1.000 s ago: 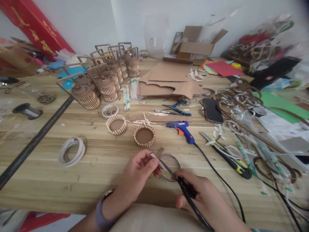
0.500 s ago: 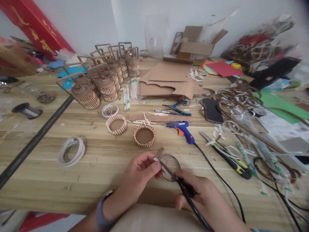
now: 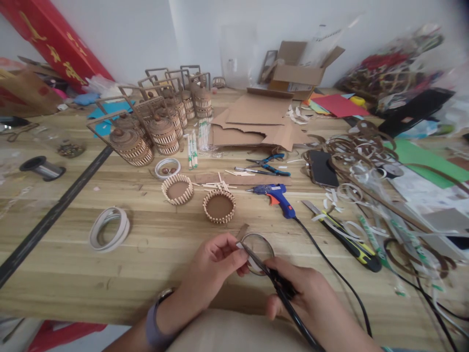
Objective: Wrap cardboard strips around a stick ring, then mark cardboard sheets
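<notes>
Near the table's front edge my left hand (image 3: 223, 259) is closed, its thumb and fingertips pinching a narrow white strip (image 3: 240, 245). My right hand (image 3: 300, 288) grips black-handled scissors (image 3: 282, 288), their blades pointing up and left to the left fingertips, along the strip. A thin grey-brown ring (image 3: 271, 244) shows behind the blades, between both hands; whether it joins the strip is hidden. Just beyond it lies a small brown scrap (image 3: 243, 228). Farther up stand two round stick-walled baskets (image 3: 219, 221) (image 3: 177, 198) with brown bases.
A blue glue gun (image 3: 274, 193) with its cord lies right of the baskets. Beyond are pliers (image 3: 269, 164); rightward, a yellow-black utility knife (image 3: 348, 244), a phone (image 3: 323, 168) and tangled strips. Tape rolls (image 3: 93, 234) sit left; lidded handled baskets (image 3: 132, 146) and cardboard (image 3: 256, 110) stand behind.
The scissor blades and left fingertips have shifted slightly against each other, and less of the white strip shows beside the blades. The things on the table stay put.
</notes>
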`<state>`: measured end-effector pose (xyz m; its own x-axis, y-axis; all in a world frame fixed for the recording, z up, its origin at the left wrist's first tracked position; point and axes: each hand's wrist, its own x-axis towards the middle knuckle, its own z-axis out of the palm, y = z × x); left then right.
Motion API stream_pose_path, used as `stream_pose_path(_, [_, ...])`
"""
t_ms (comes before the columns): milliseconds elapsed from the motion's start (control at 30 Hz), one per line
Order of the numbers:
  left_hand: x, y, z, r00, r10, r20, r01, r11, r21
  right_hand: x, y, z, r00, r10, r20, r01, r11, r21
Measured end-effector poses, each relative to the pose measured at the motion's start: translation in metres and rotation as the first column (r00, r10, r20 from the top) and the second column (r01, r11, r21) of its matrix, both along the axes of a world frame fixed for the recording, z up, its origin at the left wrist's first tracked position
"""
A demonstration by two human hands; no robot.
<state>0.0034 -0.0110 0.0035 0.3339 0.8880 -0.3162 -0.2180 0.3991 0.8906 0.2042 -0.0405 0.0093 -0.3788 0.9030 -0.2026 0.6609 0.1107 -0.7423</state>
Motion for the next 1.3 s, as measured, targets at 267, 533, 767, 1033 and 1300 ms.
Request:
stream_pose_path(267, [-0.004, 0.001, 0.003, 0.998, 0.004, -0.067, -0.001, 0.999, 0.033, 0.007, -0.004, -0.011, 1.0, -0.011, -0.005, 0.011, 1.0, -0.001])
stream_pose_path(533, [-0.003, 0.001, 0.004, 0.993, 0.083, -0.089, -0.076, 0.994, 0.083, 0.003, -0.006, -0.01, 0.999, -0.034, 0.029, 0.033, 0.999, 0.034])
stream_pose_path(767, [-0.006, -0.001, 0.003, 0.991, 0.1, -0.091, -0.094, 0.993, 0.074, -0.001, -0.001, -0.007, 0.999, 0.0, 0.052, -0.003, 0.999, 0.053])
stream_pose_path(1033, [-0.017, -0.003, 0.002, 0.983, 0.163, -0.086, -0.16, 0.986, 0.047, -0.007, 0.007, -0.011, 0.995, 0.092, 0.047, -0.093, 0.995, 0.028])
stream_pose_path(1300, [-0.021, -0.002, -0.002, 0.988, 0.148, -0.036, -0.147, 0.989, 0.032, -0.008, 0.013, -0.009, 0.985, 0.147, 0.092, -0.146, 0.989, -0.014])
